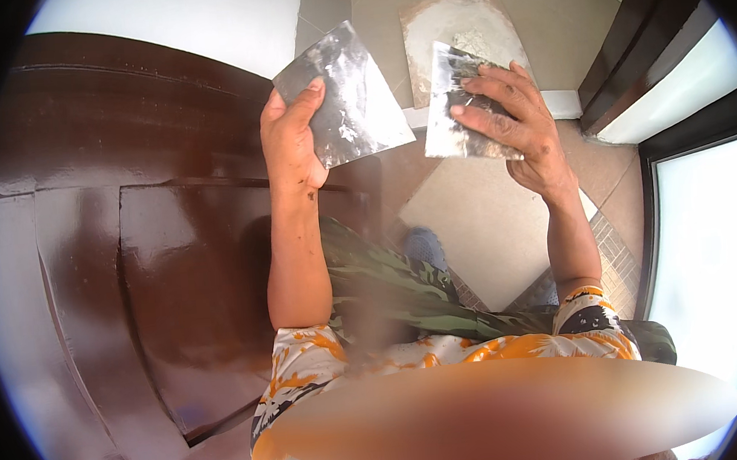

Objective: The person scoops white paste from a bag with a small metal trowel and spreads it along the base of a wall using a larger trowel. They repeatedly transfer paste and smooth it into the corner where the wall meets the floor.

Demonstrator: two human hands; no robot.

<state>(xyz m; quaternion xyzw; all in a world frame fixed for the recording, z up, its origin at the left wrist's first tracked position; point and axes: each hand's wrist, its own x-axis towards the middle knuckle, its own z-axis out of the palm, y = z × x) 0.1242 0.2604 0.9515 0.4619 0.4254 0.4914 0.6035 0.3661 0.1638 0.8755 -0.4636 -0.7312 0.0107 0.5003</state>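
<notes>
My left hand [294, 129] grips a flat, shiny metal plate [356, 96], its thumb lying on the plate's face; white residue smears the metal. To the right, my right hand [514, 114] holds a second thin metal plate [440, 113] with its fingers spread over the face. This plate also bears pale and dark smears. The two plates are apart, their near edges facing each other. Behind the right one, a worn board [421, 27] lies on the tiled floor with a small heap of whitish paste or powder [472, 42] on it.
A glossy dark brown wooden panelled door [200, 293] stands close on my left. A pale raised sill [561, 104] crosses the floor ahead. Dark door framing [627, 39] and a bright glazed panel [708, 225] are at the right. My shoe [426, 248] rests on the tiles below.
</notes>
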